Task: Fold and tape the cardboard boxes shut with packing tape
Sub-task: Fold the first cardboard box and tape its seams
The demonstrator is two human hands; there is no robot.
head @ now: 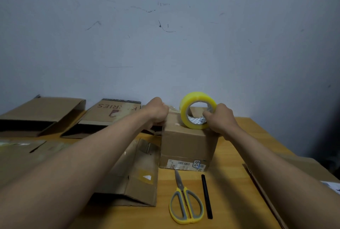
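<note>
A closed brown cardboard box with a shipping label stands on the wooden table in the middle. A yellow roll of packing tape stands on edge on the box top. My right hand grips the roll, fingers through its core. My left hand is closed at the box's far left top edge, pinching the loose clear tape end that stretches from the roll. Several flattened cardboard boxes lie to the left.
Yellow-and-grey scissors and a black stick lie in front of the box. A flat box lies under my left forearm, two more flat boxes at the back left, another cardboard piece at right. A wall stands behind.
</note>
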